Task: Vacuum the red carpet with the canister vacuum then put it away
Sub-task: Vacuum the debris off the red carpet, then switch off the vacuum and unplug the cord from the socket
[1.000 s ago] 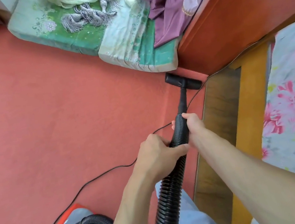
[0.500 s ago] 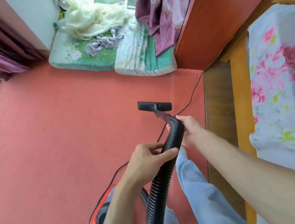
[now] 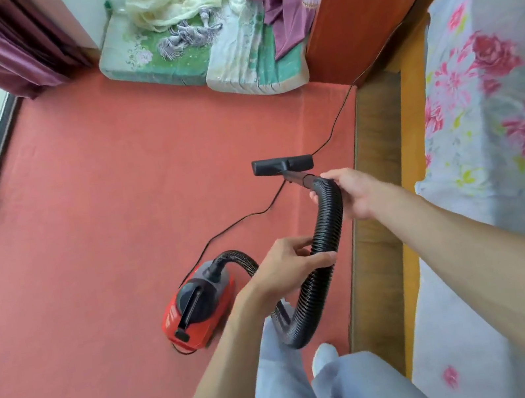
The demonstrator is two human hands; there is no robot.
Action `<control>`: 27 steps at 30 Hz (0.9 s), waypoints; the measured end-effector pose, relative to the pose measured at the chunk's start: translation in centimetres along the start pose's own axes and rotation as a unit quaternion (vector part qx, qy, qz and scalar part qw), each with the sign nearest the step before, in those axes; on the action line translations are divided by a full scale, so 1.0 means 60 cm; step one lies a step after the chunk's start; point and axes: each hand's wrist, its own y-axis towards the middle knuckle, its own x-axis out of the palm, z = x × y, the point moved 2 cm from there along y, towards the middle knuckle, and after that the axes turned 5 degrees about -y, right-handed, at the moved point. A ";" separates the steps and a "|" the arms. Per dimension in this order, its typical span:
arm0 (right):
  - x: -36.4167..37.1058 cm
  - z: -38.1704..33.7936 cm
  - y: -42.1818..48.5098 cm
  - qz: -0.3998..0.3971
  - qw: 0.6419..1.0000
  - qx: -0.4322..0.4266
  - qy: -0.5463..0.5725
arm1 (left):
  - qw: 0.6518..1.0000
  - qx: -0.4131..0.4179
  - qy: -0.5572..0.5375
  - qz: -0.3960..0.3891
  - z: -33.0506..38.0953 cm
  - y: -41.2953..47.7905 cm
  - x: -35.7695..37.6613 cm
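Note:
The red carpet (image 3: pixel 108 197) covers most of the floor. A small red and grey canister vacuum (image 3: pixel 199 308) stands on it in front of my legs. Its black ribbed hose (image 3: pixel 327 229) arcs up from the canister through both hands. My left hand (image 3: pixel 286 269) grips the hose midway. My right hand (image 3: pixel 357 191) holds it near the top end, just behind the short tube. The black floor nozzle (image 3: pixel 282 165) is lifted, hanging over the carpet near its right edge. A thin black power cord (image 3: pixel 335 132) runs across the carpet toward the wall corner.
A folded green mattress (image 3: pixel 195 57) with cream cloth lies at the far carpet edge. Purple curtains (image 3: pixel 0 51) hang by the window at left. A red-brown cabinet (image 3: pixel 367 0) stands far right. A wooden bed frame (image 3: pixel 415 124) with floral sheet (image 3: pixel 496 111) borders the right side.
The nozzle has been pulled back from the corner by the mattress and raised off the carpet. My view has risen and widened, and the whole canister now shows.

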 end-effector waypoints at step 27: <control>-0.121 0.710 0.314 0.165 0.975 0.011 -0.145 | 0.931 -0.067 0.353 0.063 -0.792 0.098 0.165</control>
